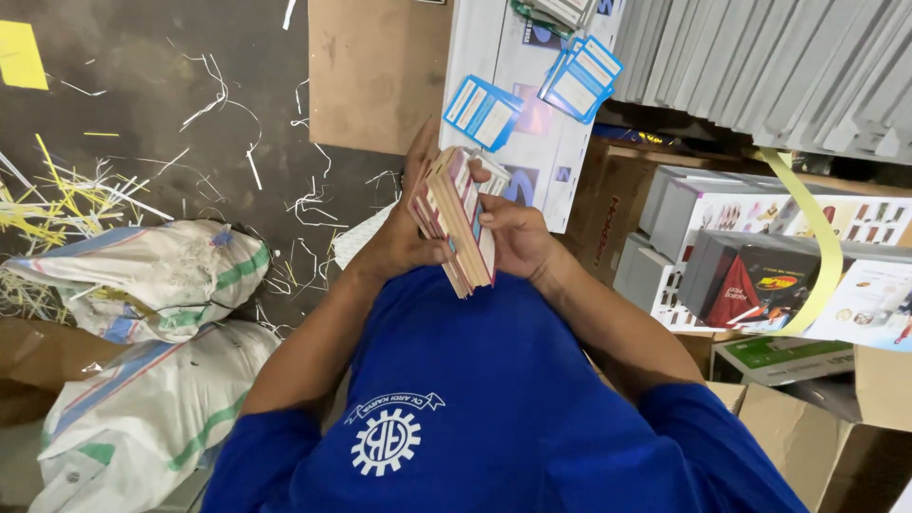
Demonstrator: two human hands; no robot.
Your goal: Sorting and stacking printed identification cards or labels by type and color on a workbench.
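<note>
Stack of flat cards (458, 220) held upright-tilted between both hands, in front of blue-shirted chest; left hand (404, 233) wraps stack's left face, thumb across lower front edge; right hand (518, 237) presses right side, fingertips on top cards; both hands clamped on stack, touching it from opposite sides; loose blue-bordered cards (483, 111) lie on white sheet beyond hands, well apart; woven sacks (142, 285) on floor to left; printed boxes (760, 266) stacked to right.
</note>
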